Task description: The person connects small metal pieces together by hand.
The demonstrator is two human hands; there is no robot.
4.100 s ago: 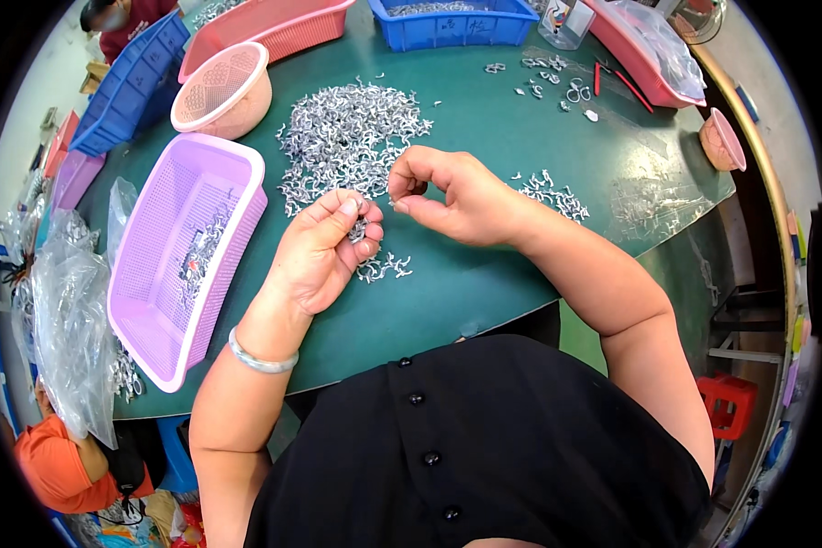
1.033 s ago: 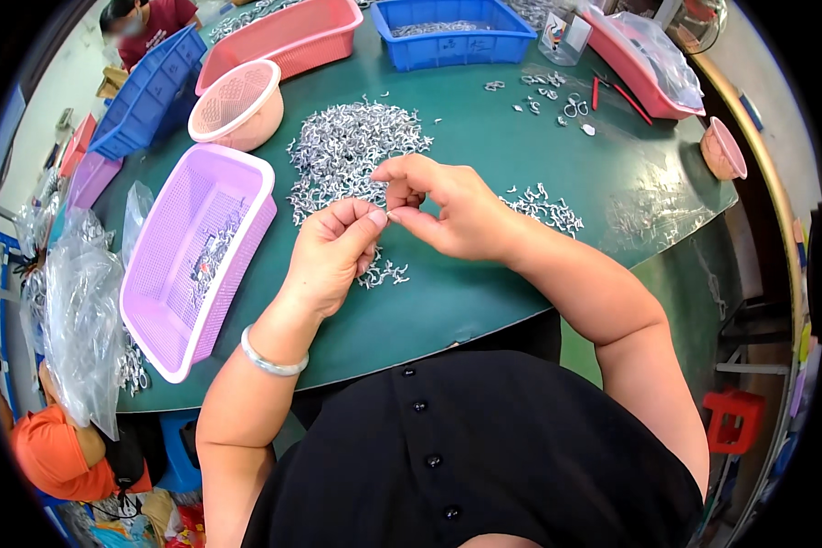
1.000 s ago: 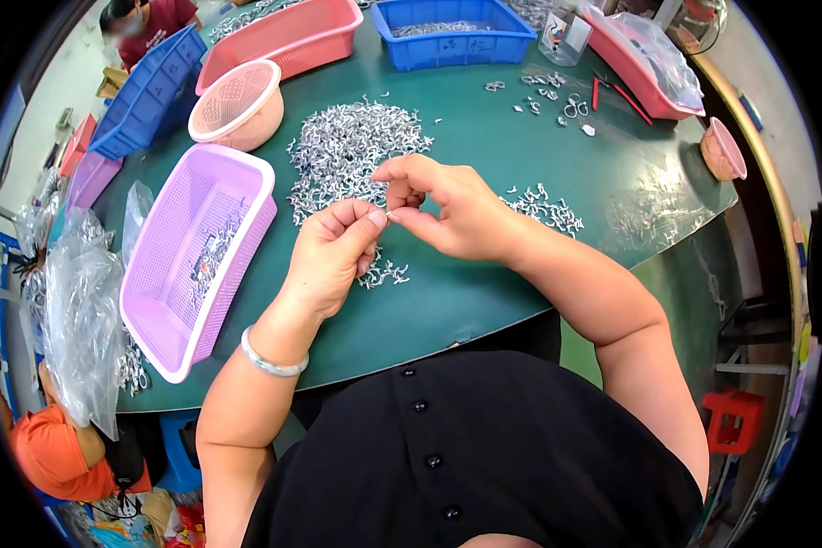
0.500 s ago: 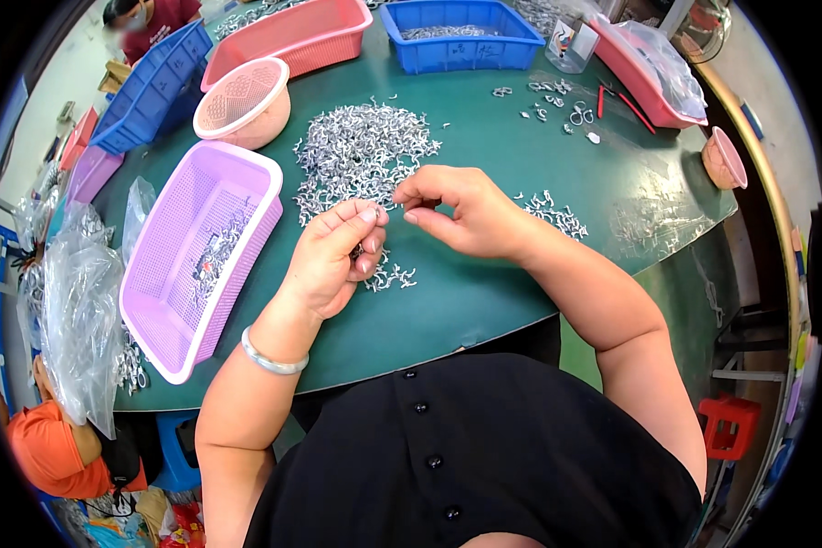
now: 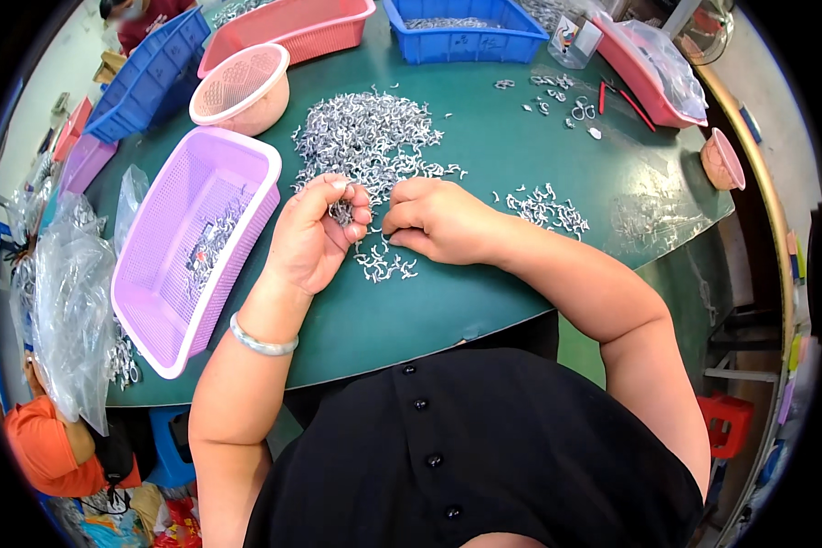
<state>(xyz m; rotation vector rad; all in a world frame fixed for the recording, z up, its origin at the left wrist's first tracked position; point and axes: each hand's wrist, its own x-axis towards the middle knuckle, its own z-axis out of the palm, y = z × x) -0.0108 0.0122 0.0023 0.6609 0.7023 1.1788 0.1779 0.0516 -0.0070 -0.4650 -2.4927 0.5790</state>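
Green matting covers the round work table point(image 5: 521, 301), which fills the middle of the frame, with baskets ranged along its upper and left edges. My left hand point(image 5: 315, 237), left of centre, is curled shut around a small cluster of silver metal clips point(image 5: 341, 212), pinched between thumb and fingertips. My right hand point(image 5: 434, 219), just beside it at centre, is loosely closed with its fingertips turned toward the left hand; whether it holds a clip I cannot tell. Directly below both hands lies a small scatter of clips point(image 5: 384, 265) on the mat. Above the hands sits the main heap of clips point(image 5: 365, 137), large and unsorted. A lesser group of clips point(image 5: 543, 205) lies to the right of centre.

The purple basket point(image 5: 192, 247) at left holds only a thin layer of clips along its floor. A round pink basket point(image 5: 242, 87) stands above it, apart from it. A blue basket point(image 5: 466, 27) at the top centre also contains metal parts.

Assessment of progress: judged by the shallow layer in the purple basket against the bulk of the main heap, the sorting work is at an early stage, with most of the stock left to handle.

Compared with half a second ago, the two hands have drawn slightly apart, the right hand having withdrawn a little to the right, while the left keeps its grip on the cluster
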